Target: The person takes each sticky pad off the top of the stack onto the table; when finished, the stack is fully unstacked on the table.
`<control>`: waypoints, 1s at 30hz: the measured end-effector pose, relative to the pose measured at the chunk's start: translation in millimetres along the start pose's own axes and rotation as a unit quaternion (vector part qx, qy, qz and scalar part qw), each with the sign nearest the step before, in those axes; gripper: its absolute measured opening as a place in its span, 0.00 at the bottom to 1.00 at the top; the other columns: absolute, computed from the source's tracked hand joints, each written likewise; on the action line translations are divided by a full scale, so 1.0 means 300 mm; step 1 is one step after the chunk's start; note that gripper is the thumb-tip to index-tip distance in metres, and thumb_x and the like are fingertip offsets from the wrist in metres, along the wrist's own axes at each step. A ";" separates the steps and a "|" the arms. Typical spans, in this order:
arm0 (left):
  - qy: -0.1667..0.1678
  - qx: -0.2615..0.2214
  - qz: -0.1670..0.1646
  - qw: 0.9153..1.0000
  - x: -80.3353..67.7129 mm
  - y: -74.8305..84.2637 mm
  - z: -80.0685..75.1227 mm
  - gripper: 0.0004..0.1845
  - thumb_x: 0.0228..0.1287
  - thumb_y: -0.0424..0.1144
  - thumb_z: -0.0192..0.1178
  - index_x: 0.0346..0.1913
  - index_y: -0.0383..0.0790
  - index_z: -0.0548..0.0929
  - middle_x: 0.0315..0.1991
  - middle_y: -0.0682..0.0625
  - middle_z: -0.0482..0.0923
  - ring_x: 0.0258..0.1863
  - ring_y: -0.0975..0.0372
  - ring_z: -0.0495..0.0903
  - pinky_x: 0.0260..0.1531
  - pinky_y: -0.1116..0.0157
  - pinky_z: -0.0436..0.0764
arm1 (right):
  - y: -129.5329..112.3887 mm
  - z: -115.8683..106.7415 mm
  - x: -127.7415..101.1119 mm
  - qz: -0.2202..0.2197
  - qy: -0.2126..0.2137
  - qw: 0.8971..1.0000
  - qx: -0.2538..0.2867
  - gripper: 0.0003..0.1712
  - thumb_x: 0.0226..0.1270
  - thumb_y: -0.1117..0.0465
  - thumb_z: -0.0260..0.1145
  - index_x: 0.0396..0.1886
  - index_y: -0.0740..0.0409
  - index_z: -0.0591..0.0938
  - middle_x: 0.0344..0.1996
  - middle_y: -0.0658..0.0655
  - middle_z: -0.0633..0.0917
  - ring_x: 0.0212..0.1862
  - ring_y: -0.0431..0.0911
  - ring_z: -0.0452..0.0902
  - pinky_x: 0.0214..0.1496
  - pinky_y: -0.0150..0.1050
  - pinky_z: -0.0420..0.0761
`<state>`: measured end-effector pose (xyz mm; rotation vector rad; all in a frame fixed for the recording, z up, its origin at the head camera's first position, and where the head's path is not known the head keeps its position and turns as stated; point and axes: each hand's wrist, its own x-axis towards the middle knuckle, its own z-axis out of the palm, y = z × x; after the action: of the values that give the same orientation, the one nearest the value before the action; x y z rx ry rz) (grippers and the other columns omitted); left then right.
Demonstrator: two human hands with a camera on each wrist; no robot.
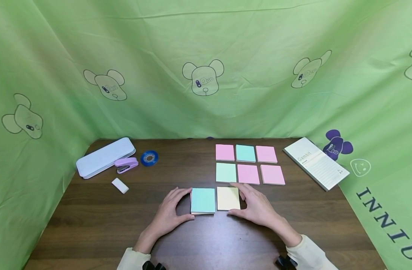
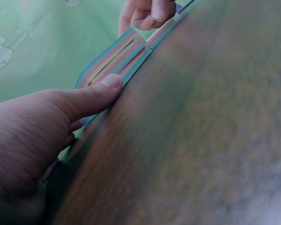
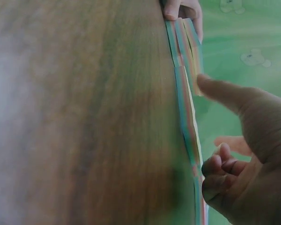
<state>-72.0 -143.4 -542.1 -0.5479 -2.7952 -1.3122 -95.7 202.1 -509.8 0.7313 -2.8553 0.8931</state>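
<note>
A stack of sticky note pads with a teal pad on top lies at the near middle of the table. My left hand holds it by its left side, thumb on the near edge; the far fingers are partly hidden. In the left wrist view its edge shows teal, pink and yellow layers. Just right of it lies a second stack, topped by a pale yellow pad. Over that stack's right side hovers my right hand, thumb and fingers spread apart, gripping nothing that I can see.
Behind the hands are two rows of pink pads and teal pads. At right lies a notepad. On the left are a pale case, a purple stapler, blue tape and a white eraser.
</note>
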 end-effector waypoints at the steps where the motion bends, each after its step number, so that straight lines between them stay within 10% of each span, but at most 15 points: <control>1: 0.000 0.002 0.000 1.000 0.000 0.000 -0.001 0.47 0.57 0.51 0.87 0.80 0.51 0.78 0.75 0.48 0.80 0.81 0.35 0.67 0.72 0.24 0.68 | -0.007 0.001 0.003 -0.001 0.004 1.000 0.002 0.51 0.52 0.43 0.91 0.74 0.54 0.82 0.31 0.43 0.73 0.30 0.32 0.62 0.31 0.31 0.67; 30: -0.020 -0.003 -0.015 1.000 0.005 0.005 -0.009 0.46 0.61 0.52 0.85 0.81 0.52 0.78 0.76 0.50 0.79 0.82 0.37 0.65 0.77 0.28 0.66 | -0.170 0.117 0.106 -0.009 -0.042 0.999 0.012 0.55 0.48 0.40 0.92 0.73 0.58 0.82 0.37 0.43 0.79 0.34 0.35 0.73 0.36 0.33 0.76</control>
<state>-73.4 -144.0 -539.1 -0.5407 -2.8440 -1.3316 -97.7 132.6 -506.2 0.8135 -2.9103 0.9169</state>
